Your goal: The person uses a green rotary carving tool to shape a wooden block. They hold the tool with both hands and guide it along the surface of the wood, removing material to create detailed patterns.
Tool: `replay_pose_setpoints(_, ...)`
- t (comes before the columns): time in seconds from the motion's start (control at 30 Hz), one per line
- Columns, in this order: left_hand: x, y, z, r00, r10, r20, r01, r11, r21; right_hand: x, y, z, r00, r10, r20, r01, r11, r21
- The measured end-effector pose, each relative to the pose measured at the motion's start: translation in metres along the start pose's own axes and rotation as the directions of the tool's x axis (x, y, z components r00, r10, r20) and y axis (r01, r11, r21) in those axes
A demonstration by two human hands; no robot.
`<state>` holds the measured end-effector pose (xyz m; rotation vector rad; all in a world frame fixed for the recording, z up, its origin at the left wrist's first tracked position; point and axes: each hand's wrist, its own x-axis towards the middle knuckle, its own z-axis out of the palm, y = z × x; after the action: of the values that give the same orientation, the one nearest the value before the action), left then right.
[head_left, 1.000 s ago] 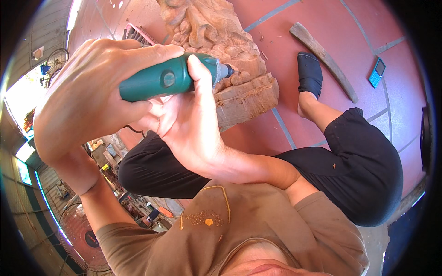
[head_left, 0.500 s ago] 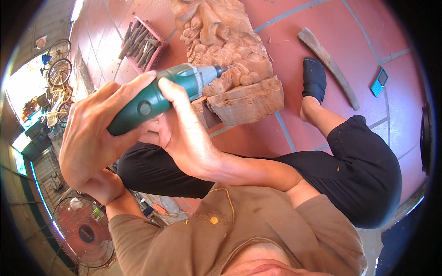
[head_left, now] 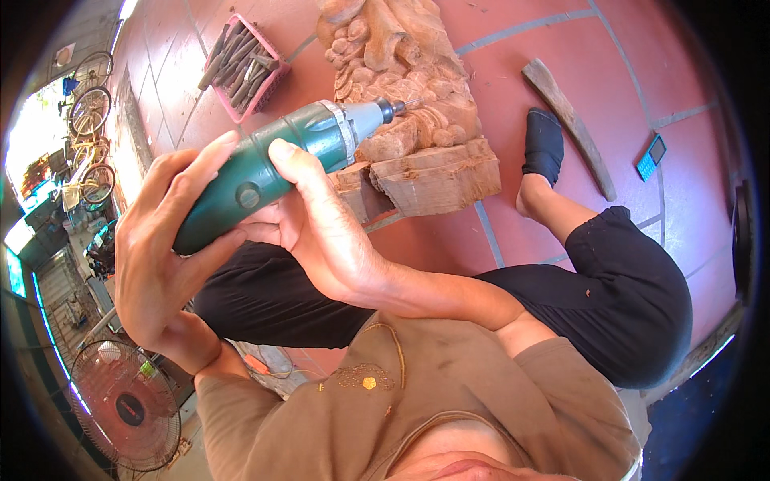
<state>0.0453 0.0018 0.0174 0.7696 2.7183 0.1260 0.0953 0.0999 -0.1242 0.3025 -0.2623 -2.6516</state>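
I hold a green rotary tool with a grey nose between both hands. My left hand wraps the rear of its body, fingers over the top and thumb below. My right hand grips it nearer the nose, thumb along the near side and fingers underneath. The thin bit points right, over a carved wooden block with rounded, leafy relief. Whether the bit touches the wood, I cannot tell. The block's rough, uncarved end faces me.
A pink basket of chisel-like tools stands beyond my left hand. To the right lie a curved wooden stick and a blue keypad phone on red floor tiles. A fan stands at lower left; bicycles are farther off.
My left hand's fingers have drawn back a little toward the tool's rear end. The whole view has shifted slightly; both hands still hold the rotary tool over the carving.
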Motion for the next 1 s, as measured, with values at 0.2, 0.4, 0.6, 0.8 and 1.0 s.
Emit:
replay_pose_setpoints(0.2,-0.023,-0.005,0.014,0.983,-0.031,-0.179,0.071,0.973,0.218,-0.001,0.004,0.001,0.998,-0.02,-0.054,0.018,0.999,-0.035)
replay_pose_setpoints(0.4,-0.026,-0.01,0.019,0.98,0.063,-0.19,-0.004,0.955,0.296,-0.003,0.007,-0.007,0.999,-0.012,-0.041,0.011,1.0,-0.018)
replay_pose_setpoints(0.6,-0.033,0.007,0.032,0.846,0.262,-0.465,-0.034,0.896,0.442,-0.007,0.001,0.005,1.0,0.004,0.016,-0.005,0.999,0.052)
replay_pose_setpoints(0.8,-0.079,0.004,0.08,0.804,0.136,-0.579,-0.182,0.983,-0.021,-0.01,-0.004,0.01,0.997,-0.047,0.061,0.052,0.996,-0.074)
replay_pose_setpoints(1.0,-0.081,-0.004,0.126,0.64,-0.581,-0.503,-0.093,0.591,-0.802,-0.016,0.001,0.01,0.998,-0.051,0.029,0.053,0.995,-0.087)
